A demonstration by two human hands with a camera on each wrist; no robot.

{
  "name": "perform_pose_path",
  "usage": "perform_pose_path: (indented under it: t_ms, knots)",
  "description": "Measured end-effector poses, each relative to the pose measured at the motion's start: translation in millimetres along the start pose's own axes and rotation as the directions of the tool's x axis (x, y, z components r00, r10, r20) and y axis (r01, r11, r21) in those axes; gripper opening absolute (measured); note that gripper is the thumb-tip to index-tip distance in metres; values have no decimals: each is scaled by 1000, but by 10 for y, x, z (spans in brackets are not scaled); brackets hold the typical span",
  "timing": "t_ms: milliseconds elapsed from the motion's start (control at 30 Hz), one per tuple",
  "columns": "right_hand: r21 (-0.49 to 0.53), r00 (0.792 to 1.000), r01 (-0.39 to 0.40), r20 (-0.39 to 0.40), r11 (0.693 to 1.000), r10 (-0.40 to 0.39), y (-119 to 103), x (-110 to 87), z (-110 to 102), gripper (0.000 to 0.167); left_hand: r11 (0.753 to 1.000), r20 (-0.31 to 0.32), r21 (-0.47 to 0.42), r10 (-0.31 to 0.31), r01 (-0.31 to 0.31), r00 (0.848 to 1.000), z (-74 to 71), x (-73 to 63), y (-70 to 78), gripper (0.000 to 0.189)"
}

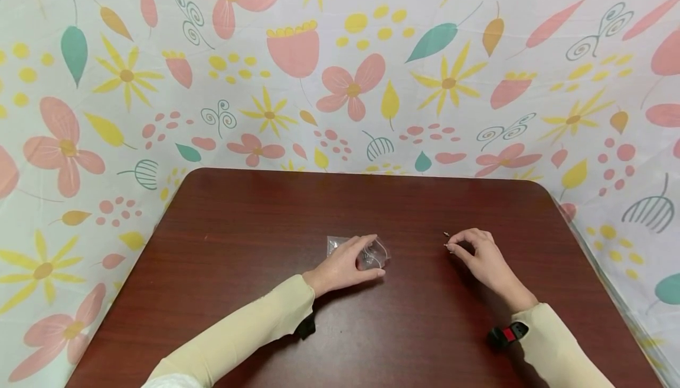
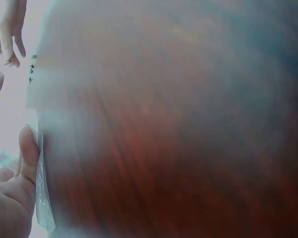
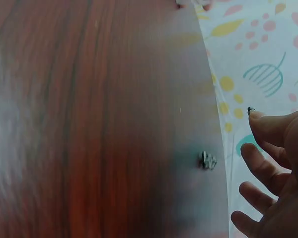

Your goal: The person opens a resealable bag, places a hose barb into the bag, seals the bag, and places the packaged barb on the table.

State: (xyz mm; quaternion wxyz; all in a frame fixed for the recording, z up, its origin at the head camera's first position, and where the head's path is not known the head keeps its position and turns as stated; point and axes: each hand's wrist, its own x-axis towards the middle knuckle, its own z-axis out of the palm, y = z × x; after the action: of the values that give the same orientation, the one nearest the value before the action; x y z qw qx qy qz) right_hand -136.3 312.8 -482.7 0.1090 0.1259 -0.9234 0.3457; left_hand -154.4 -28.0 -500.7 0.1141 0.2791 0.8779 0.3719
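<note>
Near the middle of the table, my left hand (image 1: 344,265) grips a clear plastic bag (image 1: 376,253), its thumb and fingers spread around the bag's sides. Something pale and thin, perhaps a string or the bag's edge, curves over it. Off to the right, my right hand (image 1: 482,257) pinches a tiny metal piece (image 3: 251,110) between thumb and forefinger; its other fingers are loosely bent. Several more small metal pieces (image 3: 207,160) lie on the table beside that hand, too small to tell their exact kind. In the left wrist view they stand in a short row.
A dark reddish-brown wooden table (image 1: 255,211) with rounded far corners lies under both hands. Behind it and along its sides hangs a white cloth (image 1: 297,98) printed with flowers and leaves. A black strap with a red part (image 1: 509,333) sits at the right wrist.
</note>
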Motion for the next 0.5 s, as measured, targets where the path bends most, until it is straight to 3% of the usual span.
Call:
perform_pose_path:
  t_ms: [500]
  knots:
    - [44,997,73,33,996,-75,-227,-19,147,16,1000,-5,14,-4,5,1000,3,9,-10,84]
